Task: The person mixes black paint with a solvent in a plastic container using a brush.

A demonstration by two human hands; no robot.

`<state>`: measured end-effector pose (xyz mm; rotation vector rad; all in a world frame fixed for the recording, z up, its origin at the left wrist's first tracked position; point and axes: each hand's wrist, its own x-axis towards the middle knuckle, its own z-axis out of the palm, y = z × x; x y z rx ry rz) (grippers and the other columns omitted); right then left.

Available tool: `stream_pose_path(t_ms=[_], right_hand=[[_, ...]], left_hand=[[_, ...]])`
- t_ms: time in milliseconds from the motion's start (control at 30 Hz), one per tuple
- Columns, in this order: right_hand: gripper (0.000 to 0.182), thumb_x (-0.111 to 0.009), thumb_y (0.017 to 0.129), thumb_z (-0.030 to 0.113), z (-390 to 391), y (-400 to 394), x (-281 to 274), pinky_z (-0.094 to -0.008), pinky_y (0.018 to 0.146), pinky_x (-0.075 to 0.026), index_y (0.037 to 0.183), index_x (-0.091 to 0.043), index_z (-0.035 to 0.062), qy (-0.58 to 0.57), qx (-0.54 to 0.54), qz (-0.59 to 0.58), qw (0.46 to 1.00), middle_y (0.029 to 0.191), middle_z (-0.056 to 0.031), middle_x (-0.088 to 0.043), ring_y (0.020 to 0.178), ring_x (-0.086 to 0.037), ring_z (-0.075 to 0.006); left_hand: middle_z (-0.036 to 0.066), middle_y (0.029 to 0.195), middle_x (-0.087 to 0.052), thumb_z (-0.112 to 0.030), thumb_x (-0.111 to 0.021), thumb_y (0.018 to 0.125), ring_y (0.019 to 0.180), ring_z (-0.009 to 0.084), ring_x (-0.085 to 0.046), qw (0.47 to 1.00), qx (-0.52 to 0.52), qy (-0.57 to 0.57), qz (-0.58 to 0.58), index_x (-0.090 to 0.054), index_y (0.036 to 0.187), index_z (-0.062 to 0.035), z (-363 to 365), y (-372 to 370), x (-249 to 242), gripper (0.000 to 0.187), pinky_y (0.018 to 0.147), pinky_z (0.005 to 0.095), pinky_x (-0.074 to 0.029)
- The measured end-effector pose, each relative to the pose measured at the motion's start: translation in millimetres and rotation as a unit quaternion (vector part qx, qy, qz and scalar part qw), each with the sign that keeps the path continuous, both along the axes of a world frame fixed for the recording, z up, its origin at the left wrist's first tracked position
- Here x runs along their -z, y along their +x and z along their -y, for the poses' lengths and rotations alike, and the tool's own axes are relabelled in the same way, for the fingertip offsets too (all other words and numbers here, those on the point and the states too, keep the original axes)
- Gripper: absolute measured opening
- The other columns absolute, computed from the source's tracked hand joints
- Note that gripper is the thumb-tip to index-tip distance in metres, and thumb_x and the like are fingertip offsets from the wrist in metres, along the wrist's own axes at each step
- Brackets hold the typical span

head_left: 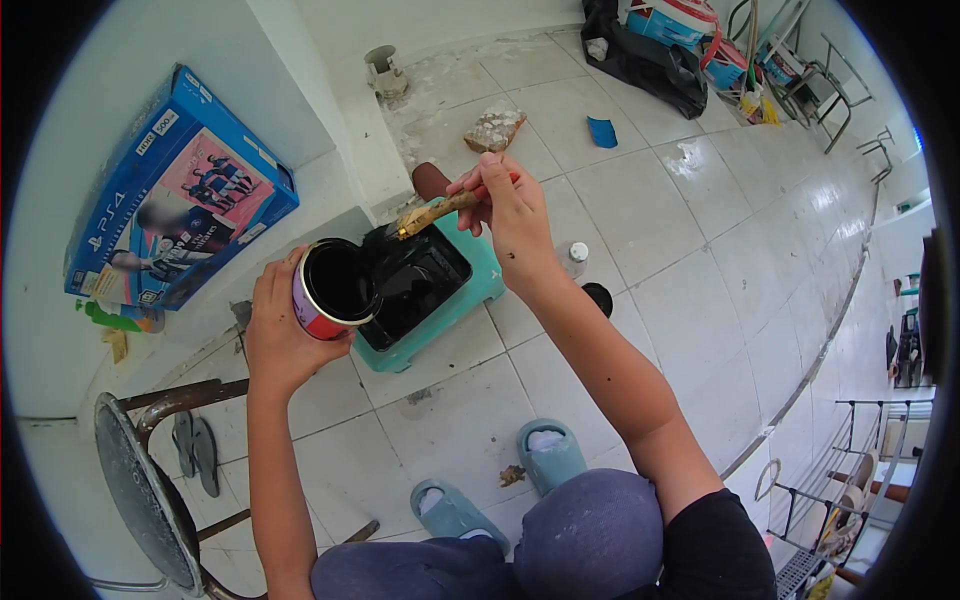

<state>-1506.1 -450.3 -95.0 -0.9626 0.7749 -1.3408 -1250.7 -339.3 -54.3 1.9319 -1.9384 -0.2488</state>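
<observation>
My left hand (283, 325) is wrapped round an open paint can (328, 290) with dark paint inside, tilted toward the black tray. My right hand (507, 210) grips the wooden handle of a paintbrush (435, 213); its dark bristles are close to the can's rim and over the tray's edge. Below the brush, a black tray (432, 290) with a glossy dark surface rests on a teal stool (487, 262). Whether the bristles touch the tray or can I cannot tell.
A blue PS4 box (180, 200) leans at the left above a round-seated stool (145, 490). A small white bottle (576, 256) and a black lid (598, 298) lie right of the teal stool. A rough stone (494, 130) and blue scrap (602, 132) are beyond.
</observation>
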Motion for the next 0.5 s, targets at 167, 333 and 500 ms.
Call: stream_pose_path(t_ms=[167,333,500], right_hand=[[0.037,-0.048,0.108,0.035,-0.4,1.4,-0.1,-0.0246,0.052,-0.043,0.088,-0.056,0.0058,0.001,-0.002,-0.013,1.0,0.088,-0.0129,-0.069,0.057,-0.057,-0.0119],[0.038,-0.048,0.108,0.037,1.1,1.9,-0.4,-0.0233,0.051,-0.041,0.088,-0.057,0.0059,0.008,-0.021,-0.033,0.999,0.084,-0.0091,-0.069,0.055,-0.055,-0.0101],[0.04,-0.047,0.108,0.039,2.4,0.6,-1.7,-0.0228,0.05,-0.039,0.087,-0.058,0.0064,0.013,-0.026,-0.055,0.998,0.081,-0.0065,-0.068,0.055,-0.054,-0.0093]], left_hand=[[0.009,0.132,-0.055,-0.017,-0.09,0.046,0.125,0.0324,-0.053,1.0,0.006,-0.01,0.012,-0.046,0.142,-0.0139,-0.3,0.6,0.4,0.105,0.108,0.044,-0.047],[0.008,0.132,-0.055,-0.016,-0.089,0.046,0.125,0.0326,-0.053,1.0,0.008,-0.022,0.019,-0.046,0.142,-0.0147,-0.5,0.7,0.7,0.105,0.107,0.0441,-0.047],[0.008,0.132,-0.054,-0.016,-0.089,0.046,0.125,0.0325,-0.053,0.999,0.014,-0.038,0.03,-0.046,0.143,-0.0155,-0.8,3.1,3.7,0.106,0.107,0.044,-0.047]])
